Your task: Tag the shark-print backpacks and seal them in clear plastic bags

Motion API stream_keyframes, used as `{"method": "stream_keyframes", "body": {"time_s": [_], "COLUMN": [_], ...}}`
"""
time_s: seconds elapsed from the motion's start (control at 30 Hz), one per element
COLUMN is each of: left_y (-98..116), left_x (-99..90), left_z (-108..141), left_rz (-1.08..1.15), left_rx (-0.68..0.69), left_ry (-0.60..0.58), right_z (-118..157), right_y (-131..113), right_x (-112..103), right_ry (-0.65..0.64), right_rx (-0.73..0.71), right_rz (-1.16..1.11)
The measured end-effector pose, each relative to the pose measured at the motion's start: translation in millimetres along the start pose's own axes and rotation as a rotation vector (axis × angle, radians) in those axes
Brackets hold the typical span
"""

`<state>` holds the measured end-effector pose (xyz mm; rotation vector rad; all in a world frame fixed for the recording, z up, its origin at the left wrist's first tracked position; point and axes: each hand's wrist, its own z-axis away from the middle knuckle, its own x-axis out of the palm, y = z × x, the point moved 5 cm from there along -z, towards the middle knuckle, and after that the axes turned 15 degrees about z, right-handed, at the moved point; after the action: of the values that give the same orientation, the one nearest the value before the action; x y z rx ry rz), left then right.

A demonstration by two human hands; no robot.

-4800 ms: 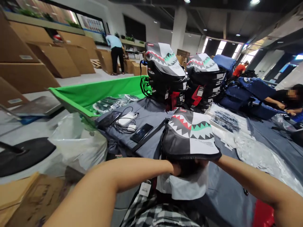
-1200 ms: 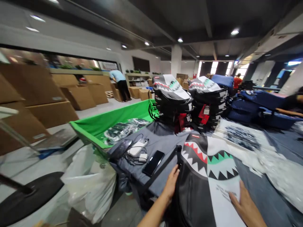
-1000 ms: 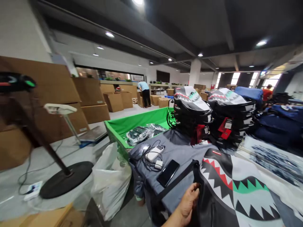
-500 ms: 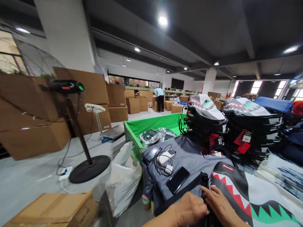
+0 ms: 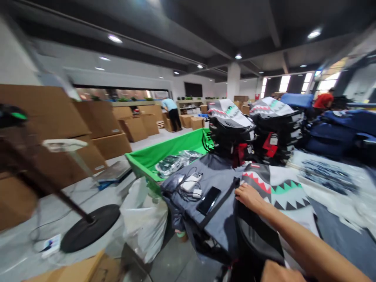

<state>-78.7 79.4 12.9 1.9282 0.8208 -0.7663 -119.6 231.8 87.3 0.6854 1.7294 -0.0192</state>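
Note:
A grey and white backpack with a red, green and black shark-tooth print (image 5: 282,186) lies in front of me, its black side turned toward me. My right hand (image 5: 249,197) reaches across it, fingers curled over its left edge beside a black strap (image 5: 219,205). At the bottom edge of the view, low against the backpack's near side, my left hand (image 5: 280,272) is blurred and partly cut off; its fingers do not show clearly. A dark phone (image 5: 208,200) and a white charger with cables (image 5: 192,182) lie on grey cloth left of the backpack.
Stacks of similar backpacks (image 5: 230,133) stand behind. A green-lined bin (image 5: 141,156) holds plastic-wrapped items. A white sack (image 5: 143,219), a stand with a round base (image 5: 91,227) and cartons (image 5: 105,147) are on the left. A person in light blue (image 5: 170,107) bends over boxes far off.
The view has swung right. My hands, close together at the backpack's edge before, are now apart: the right lies farther forward along that edge, the left has dropped low.

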Motion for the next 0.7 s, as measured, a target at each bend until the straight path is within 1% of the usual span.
{"method": "stream_keyframes", "body": {"time_s": [0.03,0.1,0.13,0.17,0.2,0.23,0.3,0.37,0.43,0.5,0.53,0.57,0.63,0.7], "left_y": [11,25,29,34,39,46,63,79,88,81,73,65,54,49], "left_x": [5.0,7.9,6.6,4.6,2.9,2.0,3.3,5.1,2.7,-2.5,-3.9,-3.5,2.5,10.9], "left_z": [-5,-14,-19,-23,-26,-28,-28,-25,-22,-25,-29,-33,-37,-36], "left_rz": [-0.009,0.081,0.107,0.123,0.129,0.124,0.095,0.078,0.087,0.037,-0.015,-0.070,-0.147,-0.177], "left_rx": [0.018,-0.022,-0.050,-0.070,-0.073,-0.055,0.026,0.149,0.269,0.294,0.282,0.282,0.346,0.466], "left_ry": [-0.027,-0.082,-0.103,-0.125,-0.151,-0.179,-0.256,-0.328,-0.355,-0.345,-0.355,-0.392,-0.532,-0.684], "right_z": [26,90,124,156,184,209,244,265,278,287,292,298,309,322], "right_y": [6,10,8,3,-4,-10,-21,-31,-40,-48,-50,-52,-52,-47], "right_x": [-16,-50,-66,-77,-85,-90,-91,-86,-79,-72,-68,-64,-53,-42], "right_ry": [0.036,0.131,0.160,0.160,0.172,0.201,0.299,0.410,0.504,0.572,0.598,0.618,0.648,0.666], "right_rx": [-0.007,-0.007,0.002,0.004,0.020,0.072,0.212,0.342,0.462,0.609,0.697,0.790,0.973,1.131], "right_rz": [-0.048,-0.169,-0.230,-0.280,-0.283,-0.260,-0.186,-0.146,-0.169,-0.252,-0.300,-0.345,-0.414,-0.433]}}
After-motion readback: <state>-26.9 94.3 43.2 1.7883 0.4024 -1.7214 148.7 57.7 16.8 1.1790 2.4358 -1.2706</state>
